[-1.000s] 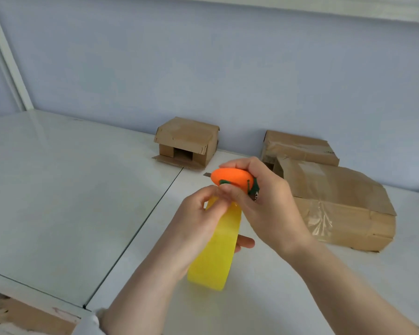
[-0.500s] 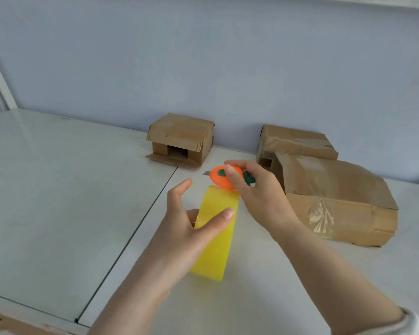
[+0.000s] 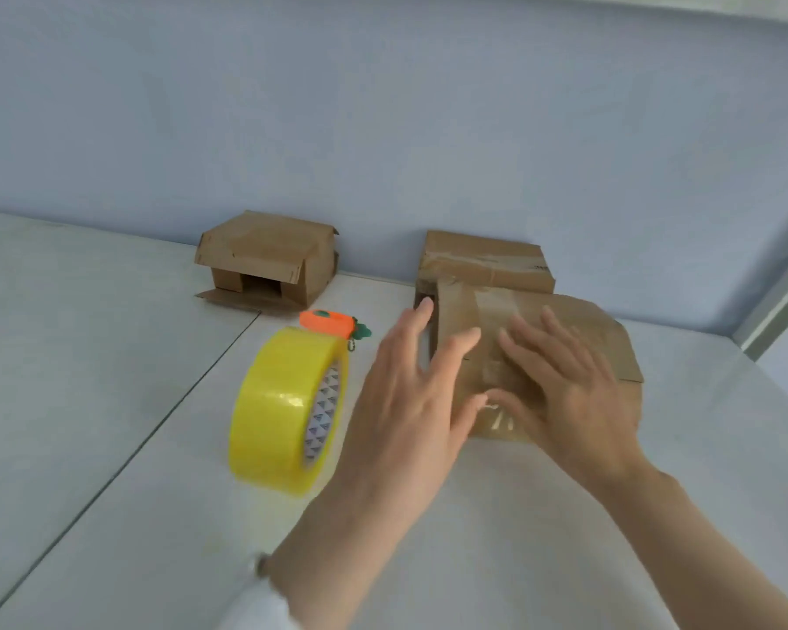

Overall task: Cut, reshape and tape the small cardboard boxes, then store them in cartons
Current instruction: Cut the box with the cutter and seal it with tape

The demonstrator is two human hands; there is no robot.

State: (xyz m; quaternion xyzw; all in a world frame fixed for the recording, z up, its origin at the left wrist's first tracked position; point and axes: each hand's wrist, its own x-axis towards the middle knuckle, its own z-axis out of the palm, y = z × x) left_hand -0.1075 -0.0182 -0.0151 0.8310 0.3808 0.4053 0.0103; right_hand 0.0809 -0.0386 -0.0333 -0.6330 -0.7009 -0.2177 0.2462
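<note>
- A white surface (image 3: 87, 379) runs along a pale blue wall (image 3: 383, 106).
- At the back left sits a small open cardboard box (image 3: 265, 247). Its front flaps hang loose and no tape shows on it, so it probably still needs work.
- Nearer the camera, a roll of yellow tape (image 3: 278, 402) stands on its edge on the surface. Half a second ago the left hand was holding it up.
- Just behind the roll lies an orange carrot-shaped cutter (image 3: 326, 324). The right hand gripped it a moment ago and has now set it down.
- The left hand (image 3: 406, 411) holds nothing. Its fingers are spread and reach toward the left end of a taped cardboard box (image 3: 601, 338). Motion blur hides whether they touch it.
- The box lies right of centre, with a clear tape strip across its top.
- The right hand (image 3: 578, 402) is also empty. Its fingers are spread flat over the tape strip and seem to be pressing on it.
- Behind this box, against the wall, rests a flatter taped box (image 3: 483, 261).
- With both tools put down, the tape is probably cut. The likely next step is smoothing the strip or lifting the box for storage. No storage carton is in view.
</note>
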